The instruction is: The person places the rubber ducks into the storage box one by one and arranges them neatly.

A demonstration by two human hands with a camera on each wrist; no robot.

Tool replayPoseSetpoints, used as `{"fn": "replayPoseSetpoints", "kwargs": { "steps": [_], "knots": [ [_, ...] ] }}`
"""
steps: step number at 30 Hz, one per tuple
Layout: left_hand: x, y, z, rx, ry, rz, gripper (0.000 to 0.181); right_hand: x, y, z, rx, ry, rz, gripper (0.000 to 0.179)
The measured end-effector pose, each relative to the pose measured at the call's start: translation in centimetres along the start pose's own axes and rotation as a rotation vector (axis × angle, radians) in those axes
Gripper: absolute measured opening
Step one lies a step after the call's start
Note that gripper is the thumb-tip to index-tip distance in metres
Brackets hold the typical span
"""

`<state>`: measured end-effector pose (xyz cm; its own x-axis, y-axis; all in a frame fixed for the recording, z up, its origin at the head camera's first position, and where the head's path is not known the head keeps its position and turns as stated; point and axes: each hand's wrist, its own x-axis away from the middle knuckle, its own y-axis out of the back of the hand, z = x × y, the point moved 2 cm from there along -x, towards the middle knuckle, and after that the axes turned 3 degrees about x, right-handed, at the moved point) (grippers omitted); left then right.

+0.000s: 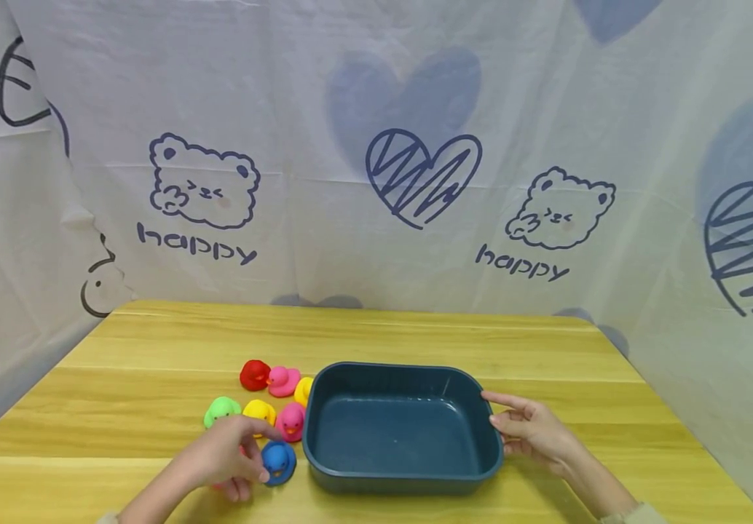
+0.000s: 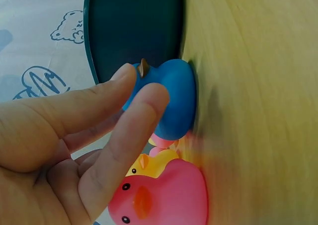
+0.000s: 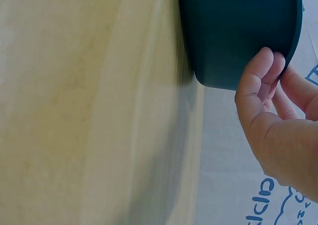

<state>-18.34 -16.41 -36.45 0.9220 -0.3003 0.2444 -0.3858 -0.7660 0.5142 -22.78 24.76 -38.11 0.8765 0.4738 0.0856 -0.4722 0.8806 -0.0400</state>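
Note:
My left hand [image 1: 222, 458] reaches over a blue rubber duck [image 1: 277, 462], which sits on the table left of a dark teal plastic tub [image 1: 403, 482]. In the left wrist view, thumb and finger are spread beside the blue duck [image 2: 174, 101]; whether they touch it I cannot tell. A pink duck [image 2: 169, 200] lies close under that hand, partly hidden in the head view. At the tub's right end, my right hand [image 1: 537, 437] holds the rim. The right wrist view shows its fingers [image 3: 261, 68] against the tub's outer wall [image 3: 238, 41].
Left of the tub stand more ducks: red [image 1: 255, 375], pink [image 1: 283, 380], green [image 1: 222, 410], yellow [image 1: 259, 412] and another pink one [image 1: 291, 422]. A yellow duck [image 1: 304, 391] is partly hidden by the tub. A printed white cloth [image 1: 311, 218] hangs behind the wooden table [image 1: 173, 342].

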Motion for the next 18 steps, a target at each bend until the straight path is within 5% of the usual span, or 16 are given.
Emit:
{"fn": "replayPoseSetpoints", "kwargs": {
  "steps": [9, 14, 18],
  "knots": [
    [-0.1, -0.29, 0.13, -0.004, 0.012, -0.015, 0.028, 0.05, 0.08, -0.02, -0.003, -0.001, 0.002, 0.045],
    [0.03, -0.13, 0.14, 0.015, -0.05, 0.013, 0.024, 0.05, 0.06, -0.06, -0.007, 0.004, 0.005, 0.043],
    [0.18, 0.38, 0.09, -0.006, -0.157, 0.012, 0.023, 0.06, 0.03, -0.03, -0.011, 0.002, 0.003, 0.044]
  ]
}}
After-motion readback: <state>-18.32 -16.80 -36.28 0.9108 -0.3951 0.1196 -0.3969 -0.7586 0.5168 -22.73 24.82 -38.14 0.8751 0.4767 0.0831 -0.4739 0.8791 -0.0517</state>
